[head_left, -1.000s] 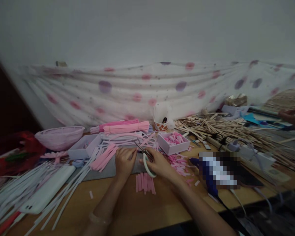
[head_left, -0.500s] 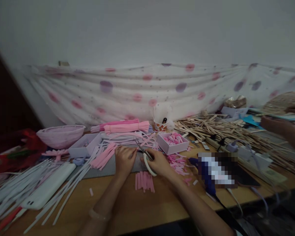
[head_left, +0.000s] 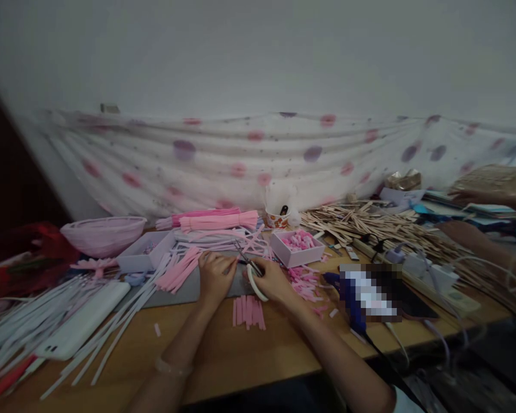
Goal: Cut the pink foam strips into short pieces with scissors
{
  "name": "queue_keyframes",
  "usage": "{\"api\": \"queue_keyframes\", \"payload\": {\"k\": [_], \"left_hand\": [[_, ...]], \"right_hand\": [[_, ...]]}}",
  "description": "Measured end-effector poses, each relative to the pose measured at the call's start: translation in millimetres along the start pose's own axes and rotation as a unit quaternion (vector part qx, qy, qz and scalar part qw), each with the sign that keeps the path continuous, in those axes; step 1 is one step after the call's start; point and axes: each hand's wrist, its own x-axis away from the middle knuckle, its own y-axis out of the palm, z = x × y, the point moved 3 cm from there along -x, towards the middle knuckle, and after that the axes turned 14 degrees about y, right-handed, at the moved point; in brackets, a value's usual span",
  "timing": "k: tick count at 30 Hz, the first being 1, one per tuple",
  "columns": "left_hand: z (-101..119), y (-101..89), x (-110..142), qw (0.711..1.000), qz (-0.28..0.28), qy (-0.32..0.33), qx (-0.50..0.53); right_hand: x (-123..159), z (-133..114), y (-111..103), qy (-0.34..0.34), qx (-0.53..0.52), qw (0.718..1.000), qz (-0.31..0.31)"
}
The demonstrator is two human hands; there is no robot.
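Observation:
My right hand (head_left: 272, 280) is closed around the handles of a pair of scissors (head_left: 257, 283) with pale loops, and the dark blades point up and to the left. Just left of the blades, my left hand (head_left: 216, 276) has its fingers pinched together; whatever sits between the fingertips is too small to make out. Both hands are over a grey mat (head_left: 176, 297). A row of short pink fuzzy strips (head_left: 248, 312) lies on the wood in front of them. Longer pink strips (head_left: 180, 271) rest to the left of my left hand.
A white box (head_left: 298, 255) holds short pink pieces, with more scattered beside it. Another box (head_left: 131, 261) and a pink basket (head_left: 103, 238) stand left. At right lie a blue glue gun (head_left: 353, 307), cables, wooden sticks (head_left: 370, 223) and a co-worker's arm (head_left: 477, 244).
My hands stay close together, with the scissors turning slightly in my right hand. The co-worker's arm has reached further in from the right. The view has shifted a little.

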Motion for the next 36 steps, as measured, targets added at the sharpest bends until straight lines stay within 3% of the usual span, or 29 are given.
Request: {"api": "queue_keyframes", "payload": {"k": [21,24,29,33,36], "left_hand": [[0,2.3,0,1.0,-0.021,-0.015,0.005],[-5,4.7,2,0.999,-0.012,-0.043,-0.005],[-21,9.2,7,0.99,0.0,-0.138,0.02],[-30,12.3,10,0.979,-0.009,-0.196,0.056],[-32,15.4,12,0.971,-0.028,-0.222,0.082]], "right_hand": [[-2,5,0,-0.025,0.029,0.999,0.026],[-4,8,-2,-0.016,0.025,0.999,0.029],[2,3,-23,0.012,0.053,0.997,0.062],[20,-8,-48,0.025,0.147,0.984,0.097],[50,-12,-63,0.065,0.257,0.963,0.056]]}}
